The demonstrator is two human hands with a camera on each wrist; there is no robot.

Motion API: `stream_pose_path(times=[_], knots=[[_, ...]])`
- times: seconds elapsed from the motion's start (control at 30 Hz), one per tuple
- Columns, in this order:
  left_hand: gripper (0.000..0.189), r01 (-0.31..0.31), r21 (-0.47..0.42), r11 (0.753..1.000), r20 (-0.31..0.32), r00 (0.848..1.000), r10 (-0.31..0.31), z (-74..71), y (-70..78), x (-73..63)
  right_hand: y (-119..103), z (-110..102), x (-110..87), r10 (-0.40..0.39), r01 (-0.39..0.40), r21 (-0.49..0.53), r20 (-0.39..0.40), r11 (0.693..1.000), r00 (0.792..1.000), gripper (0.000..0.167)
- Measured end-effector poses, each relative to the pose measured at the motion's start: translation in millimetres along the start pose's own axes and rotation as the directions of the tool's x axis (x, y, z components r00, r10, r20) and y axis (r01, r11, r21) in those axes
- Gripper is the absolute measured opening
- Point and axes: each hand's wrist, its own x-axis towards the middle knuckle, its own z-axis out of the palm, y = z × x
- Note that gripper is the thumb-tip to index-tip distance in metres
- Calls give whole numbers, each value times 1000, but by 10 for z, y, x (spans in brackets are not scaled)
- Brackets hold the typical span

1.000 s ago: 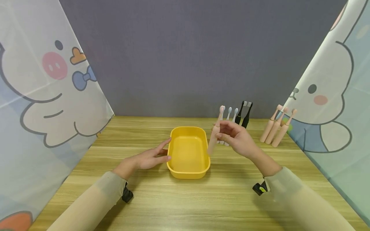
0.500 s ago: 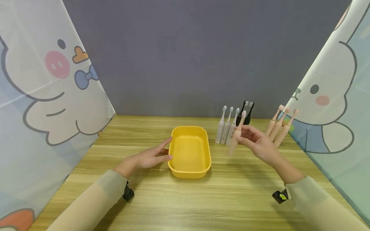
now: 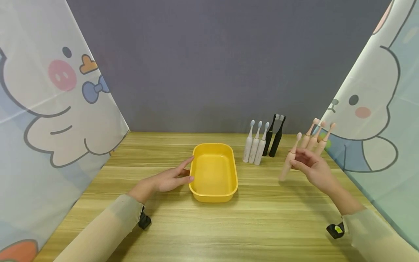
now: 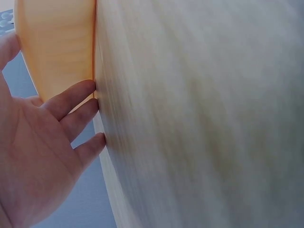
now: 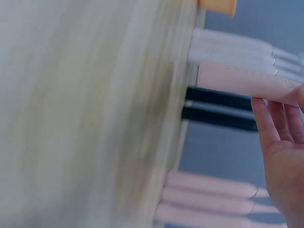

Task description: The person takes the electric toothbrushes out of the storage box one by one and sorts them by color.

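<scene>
My right hand (image 3: pixel 312 169) pinches a pink electric toothbrush (image 3: pixel 289 159) between thumb and fingers, held roughly upright with its brush head on top. In the right wrist view its smooth handle (image 5: pixel 237 78) appears above the table. Behind that hand stand several pink electric toothbrushes, three besides the held one (image 3: pixel 322 145), their lower parts partly hidden by the hand. The left hand (image 3: pixel 168 179) rests against the left side of a yellow tray (image 3: pixel 213 198); its fingers are spread and relaxed. From the left wrist, those fingers touch the tray's outer wall (image 4: pixel 59 52).
Three white electric toothbrushes (image 3: pixel 254 148) stand right of the tray, near the back. Two black ones (image 3: pixel 276 142) stand just beside them. A grey wall (image 3: pixel 209 72) closes the table's back, and cartoon-printed cloths (image 3: pixel 366 109) flank it.
My right hand has carried the pink toothbrush rightward, from beside the tray, past the white and black ones, toward the pink group. The left hand and tray stay put.
</scene>
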Motion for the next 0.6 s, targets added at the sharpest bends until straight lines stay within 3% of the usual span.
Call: stream_pose_path(times=[0.23, 0.6], knots=[[91, -1, 3, 1000, -4, 1000, 1, 7, -9, 12, 249, -311, -169, 40, -48, -110, -73, 993, 997, 35], [91, 0, 1, 1000, -3, 1000, 0, 5, -1, 2, 408, -740, -263, 139, -160, -140, -151, 977, 979, 38]])
